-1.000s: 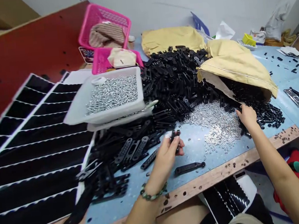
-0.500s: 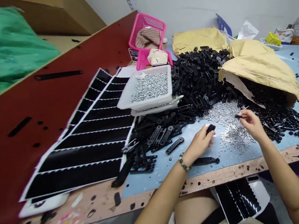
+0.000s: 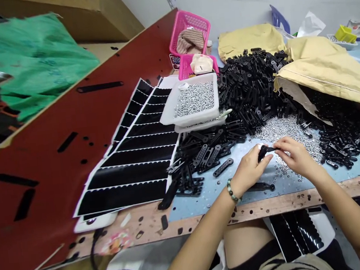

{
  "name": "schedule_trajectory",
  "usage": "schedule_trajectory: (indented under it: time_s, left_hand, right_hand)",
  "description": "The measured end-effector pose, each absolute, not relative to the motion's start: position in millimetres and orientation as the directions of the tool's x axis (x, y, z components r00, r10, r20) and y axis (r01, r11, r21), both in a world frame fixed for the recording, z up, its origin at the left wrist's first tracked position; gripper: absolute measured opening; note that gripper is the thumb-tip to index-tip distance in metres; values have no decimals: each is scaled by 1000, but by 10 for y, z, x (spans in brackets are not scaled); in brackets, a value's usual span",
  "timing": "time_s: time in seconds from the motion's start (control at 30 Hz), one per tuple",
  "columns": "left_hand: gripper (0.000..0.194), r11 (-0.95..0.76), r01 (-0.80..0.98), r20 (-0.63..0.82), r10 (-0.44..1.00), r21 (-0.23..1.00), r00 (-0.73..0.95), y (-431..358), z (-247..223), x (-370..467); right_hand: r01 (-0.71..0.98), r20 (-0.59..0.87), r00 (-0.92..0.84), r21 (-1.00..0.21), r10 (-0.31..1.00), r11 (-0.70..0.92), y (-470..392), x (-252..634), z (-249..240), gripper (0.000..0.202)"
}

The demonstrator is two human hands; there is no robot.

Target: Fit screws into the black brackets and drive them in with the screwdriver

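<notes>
My left hand [image 3: 250,166] is closed around a small black plastic part [image 3: 262,152], a bracelet on its wrist. Opposite it, my right hand [image 3: 291,154] pinches a thin black piece [image 3: 272,148] that meets the part in my left hand. Whether the two pieces are joined cannot be made out. Beneath and behind the hands spreads a heap of small silver hardware [image 3: 294,134]. A long black part [image 3: 260,187] lies on the blue table cover below my left hand, and a textured black bar [image 3: 223,167] lies to its left.
A large pile of black parts [image 3: 242,86] rises behind, beside an open yellow sack [image 3: 329,65]. A white tray of screws [image 3: 194,118] stands left of it. Sheets of black strips [image 3: 128,157] lie further left, along a slanted red board [image 3: 59,172]. Pink baskets [image 3: 205,16] sit at the back.
My right hand has moved left from the silver heap with its black piece and met my left hand. The view has shifted, so the table contents mostly appear further right.
</notes>
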State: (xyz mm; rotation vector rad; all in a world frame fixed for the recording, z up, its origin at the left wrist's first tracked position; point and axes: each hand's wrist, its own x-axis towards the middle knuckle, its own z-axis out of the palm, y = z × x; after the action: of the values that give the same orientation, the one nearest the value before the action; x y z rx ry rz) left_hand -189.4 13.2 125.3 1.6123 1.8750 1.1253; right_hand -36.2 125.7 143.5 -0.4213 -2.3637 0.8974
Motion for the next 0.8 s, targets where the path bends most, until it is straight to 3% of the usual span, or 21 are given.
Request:
schedule_trajectory:
  time_s: [0.23, 0.4, 0.5, 0.7, 0.8]
  left_hand:
    - [22, -20, 789, 239, 958, 615, -162, 98, 1161, -1963]
    - [22, -61, 838, 170, 985, 543, -39, 167, 1021, -2017]
    - [15, -115, 826, 150, 988, 552, 37, 280, 922, -2096]
    - [16, -138, 823, 115, 989, 551, 89, 334, 721, -2183]
    - [22, -119, 826, 92, 992, 552, 81, 283, 675, -2187]
  right_hand:
    - [66, 347, -819, -735, 457, 675, 1260, -423, 1324, 19]
    - [116, 292, -818, -762, 497, 637, 1293, -364, 1060, 17]
    - [225, 257, -809, -695, 528, 683, 1285, -331, 890, 17]
    - [398, 233, -824, -412, 517, 820, 1143, -312, 663, 15]
    - [415, 248, -816, -379, 523, 827, 1088, -298, 621, 17]
